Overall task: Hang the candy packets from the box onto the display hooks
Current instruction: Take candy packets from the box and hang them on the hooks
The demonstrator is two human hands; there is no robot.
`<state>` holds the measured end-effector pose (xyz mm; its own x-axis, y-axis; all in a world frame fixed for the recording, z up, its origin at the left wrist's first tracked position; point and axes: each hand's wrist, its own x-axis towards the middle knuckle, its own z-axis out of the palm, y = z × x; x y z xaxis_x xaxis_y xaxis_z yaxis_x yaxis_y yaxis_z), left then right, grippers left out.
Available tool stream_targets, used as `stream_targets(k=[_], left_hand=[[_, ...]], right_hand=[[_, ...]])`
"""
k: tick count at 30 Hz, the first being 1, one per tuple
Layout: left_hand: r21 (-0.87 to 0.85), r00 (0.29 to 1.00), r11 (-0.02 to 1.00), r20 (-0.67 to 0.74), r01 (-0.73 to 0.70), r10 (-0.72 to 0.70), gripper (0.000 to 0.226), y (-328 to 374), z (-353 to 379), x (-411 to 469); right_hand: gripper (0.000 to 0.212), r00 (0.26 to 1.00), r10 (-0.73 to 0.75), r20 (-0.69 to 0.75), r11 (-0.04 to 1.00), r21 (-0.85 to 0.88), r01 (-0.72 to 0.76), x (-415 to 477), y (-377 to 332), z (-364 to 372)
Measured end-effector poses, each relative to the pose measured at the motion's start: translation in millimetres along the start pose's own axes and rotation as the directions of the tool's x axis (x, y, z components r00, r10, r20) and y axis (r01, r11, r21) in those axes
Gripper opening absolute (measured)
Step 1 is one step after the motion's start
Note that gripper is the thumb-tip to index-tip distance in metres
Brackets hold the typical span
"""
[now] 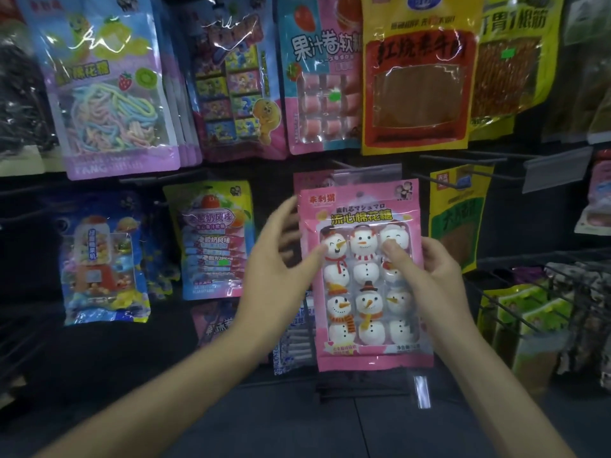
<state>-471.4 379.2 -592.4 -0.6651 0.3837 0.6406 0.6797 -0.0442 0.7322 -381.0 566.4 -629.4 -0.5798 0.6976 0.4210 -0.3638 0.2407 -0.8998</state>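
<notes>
Snowman packet [365,276] held upright in front of a matching pink packet [310,183] on the lower row, w/ blue packet [215,239] to its left & green packet [458,219] to its right. Right hand [436,269] grips its right edge, thumb on the front. Left hand [281,256] open, fingers spread, thumb touching the left edge, holding nothing.
</notes>
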Motion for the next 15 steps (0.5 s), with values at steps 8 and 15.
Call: stream_targets(k=[8,15], left_hand=[[-0.263,0.966,0.933,-0.014,0.247,-0.259,0.062,-50.6,36.6,-42.1],[-0.294,0.957,0.922,-0.066,0.252,-0.283,0.063,-64.2,53.4,-42.0]], right_hand=[[0.038,0.999,0.014,-0.04,0.998,-0.063,-0.016,-5.7,10.3,2.7],[0.034,0.983,-0.103,-0.149,0.975,-0.213,0.07,-9.7,22.8,6.7]])
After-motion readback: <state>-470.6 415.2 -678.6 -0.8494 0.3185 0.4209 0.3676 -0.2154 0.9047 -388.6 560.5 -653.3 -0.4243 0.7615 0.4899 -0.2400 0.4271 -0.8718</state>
